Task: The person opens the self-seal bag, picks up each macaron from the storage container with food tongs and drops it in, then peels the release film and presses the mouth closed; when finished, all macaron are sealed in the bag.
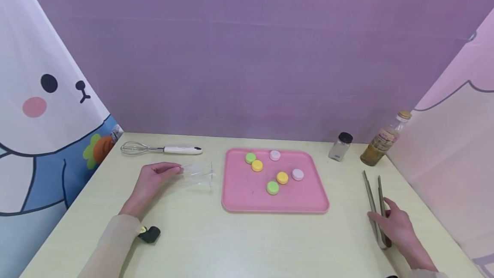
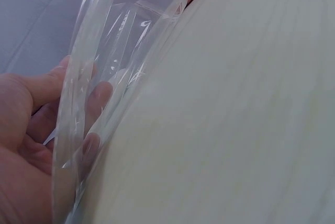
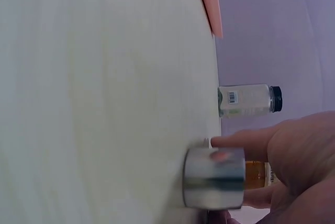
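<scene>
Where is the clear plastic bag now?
In the head view, the clear plastic bag is left of center, held in the left hand beside the pink tray.

Back: creased purple cloth (image 1: 247,63) | left: cartoon-print drape (image 1: 34,140) | right: pink-white drape (image 1: 455,140) | below: pale wood-grain tabletop (image 1: 216,243)

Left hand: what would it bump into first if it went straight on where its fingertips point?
Likely the left edge of the pink tray, with the clear plastic bag that the left hand pinches arriving first. Its height is unclear, so it might pass above.
</scene>
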Action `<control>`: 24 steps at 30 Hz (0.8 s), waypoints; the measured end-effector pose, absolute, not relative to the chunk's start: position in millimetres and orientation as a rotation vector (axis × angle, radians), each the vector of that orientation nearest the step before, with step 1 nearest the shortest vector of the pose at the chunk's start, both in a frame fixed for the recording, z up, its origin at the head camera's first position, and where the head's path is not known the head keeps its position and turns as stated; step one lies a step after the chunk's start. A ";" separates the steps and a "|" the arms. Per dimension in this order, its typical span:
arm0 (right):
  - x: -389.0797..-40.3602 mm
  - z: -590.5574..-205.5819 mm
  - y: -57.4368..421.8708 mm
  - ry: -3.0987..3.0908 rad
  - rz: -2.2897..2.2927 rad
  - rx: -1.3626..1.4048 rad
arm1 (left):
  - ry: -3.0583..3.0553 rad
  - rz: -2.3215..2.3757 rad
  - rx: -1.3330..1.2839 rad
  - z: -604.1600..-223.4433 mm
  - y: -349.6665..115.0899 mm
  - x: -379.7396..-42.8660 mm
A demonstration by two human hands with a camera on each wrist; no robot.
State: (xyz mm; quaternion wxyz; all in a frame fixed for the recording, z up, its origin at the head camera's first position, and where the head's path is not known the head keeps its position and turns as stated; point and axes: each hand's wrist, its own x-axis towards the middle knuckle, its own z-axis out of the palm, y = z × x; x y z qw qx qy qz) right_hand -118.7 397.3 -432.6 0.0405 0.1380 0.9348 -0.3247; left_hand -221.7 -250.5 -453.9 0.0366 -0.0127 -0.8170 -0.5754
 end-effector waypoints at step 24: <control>-116.6 -429.9 387.4 2.959 -0.941 0.402 | -2.480 -1.787 -0.053 -456.5 -250.8 -223.0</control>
